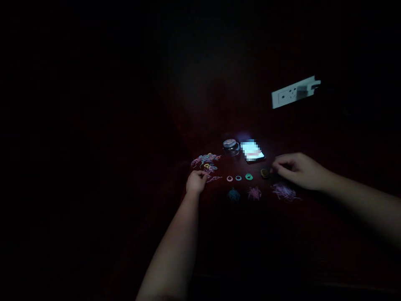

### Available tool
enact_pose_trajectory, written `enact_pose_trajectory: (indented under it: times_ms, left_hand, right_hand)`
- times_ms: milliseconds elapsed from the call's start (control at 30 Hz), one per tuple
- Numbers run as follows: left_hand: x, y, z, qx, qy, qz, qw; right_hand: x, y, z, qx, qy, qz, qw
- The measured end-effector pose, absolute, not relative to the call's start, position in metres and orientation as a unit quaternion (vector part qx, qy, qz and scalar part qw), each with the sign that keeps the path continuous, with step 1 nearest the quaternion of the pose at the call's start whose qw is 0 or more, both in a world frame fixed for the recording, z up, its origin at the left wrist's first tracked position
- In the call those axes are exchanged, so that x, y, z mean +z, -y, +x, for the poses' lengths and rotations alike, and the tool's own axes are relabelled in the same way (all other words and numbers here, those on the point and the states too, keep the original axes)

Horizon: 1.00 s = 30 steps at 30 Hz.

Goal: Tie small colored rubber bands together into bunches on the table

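My left hand (196, 182) is closed at the near edge of a mixed pile of coloured rubber bands (206, 159); what its fingers pinch, if anything, is hidden. A few pale purple bands (214, 179) lie just right of it. My right hand (297, 170) has thumb and fingertips together beside a dark yellow ring-shaped bundle (265, 173); I cannot make out anything between them. Left of that bundle lie a green ring (249, 177), a teal ring (238, 178) and a pink ring (229, 178). Below my right hand spreads a lilac heap of bands (285, 191).
A pink heap (254, 193) and a blue-green heap (233, 195) of bands lie nearer me. At the back stand a lidded glass jar (231, 147) and a lit phone (252, 150). A white power strip (293, 93) is at upper right. Surroundings are very dark.
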<state>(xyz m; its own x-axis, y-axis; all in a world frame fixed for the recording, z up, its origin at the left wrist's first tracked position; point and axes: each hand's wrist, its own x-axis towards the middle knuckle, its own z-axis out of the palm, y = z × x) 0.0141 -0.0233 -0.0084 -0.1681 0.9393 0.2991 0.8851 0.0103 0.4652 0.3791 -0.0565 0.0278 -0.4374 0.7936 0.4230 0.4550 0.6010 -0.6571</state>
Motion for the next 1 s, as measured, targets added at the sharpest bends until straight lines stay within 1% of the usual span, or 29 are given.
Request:
enact_pose_trajectory:
  times_ms: [267, 433, 533, 633, 800, 1000]
  left_hand:
    - [-0.005, 0.026, 0.019, 0.285, -0.708, 0.645, 0.036]
    - [0.009, 0.03, 0.032, 0.333, -0.684, 0.649, 0.027]
    - [0.024, 0.04, 0.058, 0.374, -0.604, 0.703, 0.026]
    - [0.036, 0.057, 0.091, 0.357, -0.522, 0.775, 0.019]
    - [0.048, 0.085, 0.131, 0.348, -0.392, 0.851, 0.006]
    - [0.054, 0.099, 0.142, 0.348, -0.353, 0.869, 0.002]
  right_hand:
    - [0.027, 0.056, 0.38, 0.247, 0.819, -0.386, 0.346]
    - [0.029, 0.057, 0.378, 0.261, 0.823, -0.37, 0.344]
    - [0.026, 0.057, 0.375, 0.262, 0.824, -0.363, 0.348]
    - [0.022, 0.059, 0.37, 0.259, 0.819, -0.364, 0.361]
    - [0.025, 0.07, 0.358, 0.206, 0.846, -0.323, 0.37]
    - [0.037, 0.083, 0.351, 0.171, 0.844, -0.303, 0.409]
